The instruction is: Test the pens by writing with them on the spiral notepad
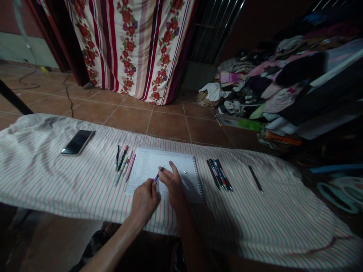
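A spiral notebook point(167, 166) lies open on the striped cloth point(56, 173). Both hands meet over its lower part. My left hand point(144, 202) is closed around the purple end of a pen point(158, 176). My right hand point(173, 185) pinches the same pen's dark tip end, index finger stretched forward. A small loose piece point(185, 172), perhaps a cap, lies on the page just right of the hands.
Several pens point(123, 162) lie left of the notebook, another group of pens point(219, 174) to its right, and a single black pen point(256, 179) farther right. A phone point(77, 142) lies at the far left. Tiled floor, a floral curtain point(133, 45) and a clothes pile point(272, 83) lie beyond.
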`<state>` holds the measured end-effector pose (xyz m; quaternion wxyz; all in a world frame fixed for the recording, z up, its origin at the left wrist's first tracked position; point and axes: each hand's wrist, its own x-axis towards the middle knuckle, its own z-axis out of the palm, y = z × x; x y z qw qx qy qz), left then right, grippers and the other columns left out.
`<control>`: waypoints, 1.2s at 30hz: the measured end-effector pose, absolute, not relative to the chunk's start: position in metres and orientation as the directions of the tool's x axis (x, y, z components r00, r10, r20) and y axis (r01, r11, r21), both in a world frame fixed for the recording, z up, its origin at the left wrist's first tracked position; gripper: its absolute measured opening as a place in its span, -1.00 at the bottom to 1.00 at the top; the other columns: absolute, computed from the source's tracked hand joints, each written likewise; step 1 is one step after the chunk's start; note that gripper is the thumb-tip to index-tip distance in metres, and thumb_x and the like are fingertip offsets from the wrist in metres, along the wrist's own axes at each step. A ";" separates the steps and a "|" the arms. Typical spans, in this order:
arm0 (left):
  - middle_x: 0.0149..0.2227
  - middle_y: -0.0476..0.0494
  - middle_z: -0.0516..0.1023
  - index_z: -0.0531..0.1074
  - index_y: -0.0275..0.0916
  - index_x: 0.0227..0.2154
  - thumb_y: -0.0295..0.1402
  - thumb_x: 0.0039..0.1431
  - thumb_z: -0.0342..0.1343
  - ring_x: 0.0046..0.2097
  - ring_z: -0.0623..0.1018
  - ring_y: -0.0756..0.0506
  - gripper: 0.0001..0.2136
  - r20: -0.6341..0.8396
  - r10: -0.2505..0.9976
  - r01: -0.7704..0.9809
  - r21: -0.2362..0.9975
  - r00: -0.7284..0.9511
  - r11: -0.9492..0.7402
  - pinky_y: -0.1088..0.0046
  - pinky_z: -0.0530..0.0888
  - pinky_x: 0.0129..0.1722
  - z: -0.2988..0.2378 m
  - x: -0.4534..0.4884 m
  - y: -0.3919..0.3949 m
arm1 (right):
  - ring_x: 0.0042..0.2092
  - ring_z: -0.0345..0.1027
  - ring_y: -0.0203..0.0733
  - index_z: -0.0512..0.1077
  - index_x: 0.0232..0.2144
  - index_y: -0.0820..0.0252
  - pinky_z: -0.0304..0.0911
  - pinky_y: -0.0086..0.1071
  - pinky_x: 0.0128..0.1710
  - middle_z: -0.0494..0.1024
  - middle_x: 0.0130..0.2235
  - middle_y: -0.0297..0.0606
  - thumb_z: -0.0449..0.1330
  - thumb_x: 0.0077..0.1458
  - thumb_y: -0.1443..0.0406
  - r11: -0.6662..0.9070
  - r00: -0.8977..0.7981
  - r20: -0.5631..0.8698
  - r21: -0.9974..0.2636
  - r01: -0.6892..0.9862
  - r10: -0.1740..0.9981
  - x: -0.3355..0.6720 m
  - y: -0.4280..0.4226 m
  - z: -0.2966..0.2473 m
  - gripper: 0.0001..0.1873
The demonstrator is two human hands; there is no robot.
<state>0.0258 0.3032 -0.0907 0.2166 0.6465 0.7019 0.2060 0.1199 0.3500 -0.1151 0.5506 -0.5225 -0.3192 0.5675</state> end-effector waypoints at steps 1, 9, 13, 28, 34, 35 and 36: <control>-0.41 -0.17 0.56 0.38 -0.26 -0.33 -0.37 0.22 -0.22 -0.33 0.55 -0.11 -0.74 -0.034 0.997 0.817 0.572 -0.070 0.077 0.45 0.31 -0.38 -0.090 0.026 0.303 | -0.28 0.39 -0.15 0.10 0.08 0.21 0.26 -0.31 -0.30 0.54 -0.33 -0.23 0.30 -0.32 0.22 -0.177 0.181 -0.228 -0.950 -0.257 0.957 0.120 0.351 -0.116 -0.14; -0.39 -0.20 0.56 0.39 -0.28 -0.30 -0.37 0.22 -0.23 -0.31 0.55 -0.15 -0.73 -0.031 0.998 0.812 0.580 -0.058 0.065 0.42 0.32 -0.36 -0.091 0.024 0.304 | -0.35 0.37 -0.20 0.14 0.07 0.29 0.26 -0.34 -0.34 0.53 -0.35 -0.21 0.27 -0.28 0.25 -0.236 0.163 -0.276 -0.945 -0.227 0.947 0.121 0.347 -0.106 -0.20; -0.39 -0.20 0.56 0.38 -0.28 -0.28 -0.37 0.22 -0.24 -0.31 0.55 -0.14 -0.73 -0.028 0.998 0.808 0.586 -0.061 0.066 0.43 0.32 -0.36 -0.091 0.023 0.304 | -0.27 0.37 -0.19 0.09 0.09 0.24 0.27 -0.35 -0.29 0.55 -0.26 -0.16 0.25 -0.20 0.21 -0.213 0.124 -0.254 -0.938 -0.273 0.959 0.121 0.347 -0.109 -0.22; -0.28 -0.19 0.57 0.27 -0.27 0.01 -0.35 0.20 -0.22 -0.25 0.55 -0.12 -0.64 -0.049 0.998 0.759 0.648 -0.038 0.061 0.41 0.37 -0.27 -0.094 0.023 0.304 | -0.34 0.39 -0.24 0.25 -0.03 0.30 0.27 -0.42 -0.36 0.54 -0.34 -0.21 0.30 -0.27 0.20 -0.236 0.227 -0.308 -0.926 -0.296 0.924 0.121 0.346 -0.103 -0.31; -0.21 -0.17 0.55 0.34 -0.25 -0.08 -0.38 0.18 -0.19 -0.20 0.53 -0.11 -0.69 -0.042 0.998 0.693 0.718 -0.048 0.063 0.40 0.38 -0.20 -0.096 0.023 0.305 | -0.28 0.41 -0.21 0.27 -0.04 0.24 0.28 -0.44 -0.38 0.56 -0.29 -0.18 0.30 -0.26 0.18 -0.228 0.259 -0.310 -0.926 -0.302 0.915 0.124 0.345 -0.100 -0.33; -0.22 -0.17 0.55 0.34 -0.26 -0.08 -0.39 0.17 -0.19 -0.21 0.53 -0.11 -0.69 -0.049 0.998 0.678 0.732 -0.049 0.069 0.40 0.38 -0.21 -0.096 0.023 0.306 | -0.28 0.41 -0.21 0.27 -0.04 0.25 0.28 -0.44 -0.38 0.56 -0.29 -0.17 0.30 -0.26 0.18 -0.224 0.266 -0.305 -0.929 -0.294 0.915 0.124 0.345 -0.100 -0.33; -0.22 -0.17 0.55 0.34 -0.27 -0.09 -0.40 0.16 -0.18 -0.21 0.52 -0.11 -0.69 -0.058 0.997 0.659 0.748 -0.048 0.075 0.40 0.39 -0.21 -0.097 0.023 0.307 | -0.28 0.41 -0.21 0.26 -0.04 0.26 0.28 -0.44 -0.38 0.56 -0.28 -0.16 0.30 -0.26 0.18 -0.220 0.269 -0.299 -0.932 -0.288 0.915 0.124 0.346 -0.100 -0.32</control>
